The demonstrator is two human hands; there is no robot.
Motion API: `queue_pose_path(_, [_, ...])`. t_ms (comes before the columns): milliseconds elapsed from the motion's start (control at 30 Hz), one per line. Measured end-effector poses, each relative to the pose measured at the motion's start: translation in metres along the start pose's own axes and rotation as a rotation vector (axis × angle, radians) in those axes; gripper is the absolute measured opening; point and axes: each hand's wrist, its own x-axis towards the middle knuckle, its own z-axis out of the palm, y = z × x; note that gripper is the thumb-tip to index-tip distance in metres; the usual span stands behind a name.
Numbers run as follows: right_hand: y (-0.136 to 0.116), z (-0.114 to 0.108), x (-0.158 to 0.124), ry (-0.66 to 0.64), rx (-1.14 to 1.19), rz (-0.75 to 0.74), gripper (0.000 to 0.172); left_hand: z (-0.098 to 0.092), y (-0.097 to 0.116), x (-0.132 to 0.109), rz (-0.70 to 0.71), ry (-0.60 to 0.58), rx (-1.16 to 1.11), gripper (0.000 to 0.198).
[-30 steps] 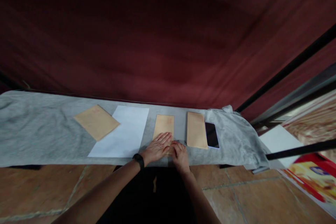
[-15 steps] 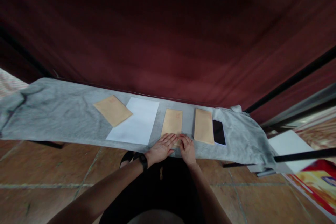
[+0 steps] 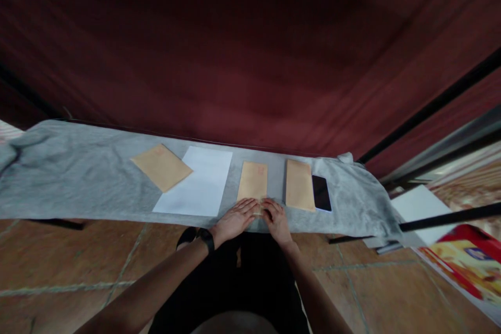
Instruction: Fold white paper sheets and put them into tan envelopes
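A brown paper envelope [image 3: 253, 180] with small red print near its far end lies before me on the grey cloth. My left hand [image 3: 235, 220] rests across its near end, fingers stretched out flat. Over the near right corner my right hand [image 3: 276, 219] has its fingers bent and drawn together on the envelope edge; the fingertips of both hands nearly meet. The near end of the envelope is largely hidden under the hands.
A white paper sheet [image 3: 201, 182] lies to the left, partly under another brown envelope [image 3: 162, 167]. On the right are a brown envelope stack [image 3: 299, 185] and a phone [image 3: 321, 193]. The grey cloth [image 3: 78, 177] covers a narrow table before a dark red curtain [image 3: 250, 62].
The view has shifted slightly, so the things on the cloth appear a little further left. Both hands stay at the near end of the middle envelope, with the right fingers slightly more bent.
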Motion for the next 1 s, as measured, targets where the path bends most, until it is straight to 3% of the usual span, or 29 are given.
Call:
queue_pose_path(233, [0.004,-0.009,0.003,-0.096,-0.067,-0.084,0.034,0.000,-0.018,-0.013,-0.028,0.078,-0.057,0.049])
queue_pose_path(400, [-0.001,-0.017,0.010,-0.187,-0.178,-0.143,0.032,-0.002,-0.020,-0.011,-0.047,0.076,-0.101,0.040])
queue_pose_path(633, [-0.008,-0.020,0.013,-0.164,-0.193,-0.190,0.030,-0.007,-0.022,-0.009,-0.077,0.090,-0.155,0.040])
queue_pose_path(1000, [-0.009,-0.016,0.013,-0.223,-0.184,-0.153,0.029,-0.011,-0.030,-0.008,0.045,-0.048,0.023,0.034])
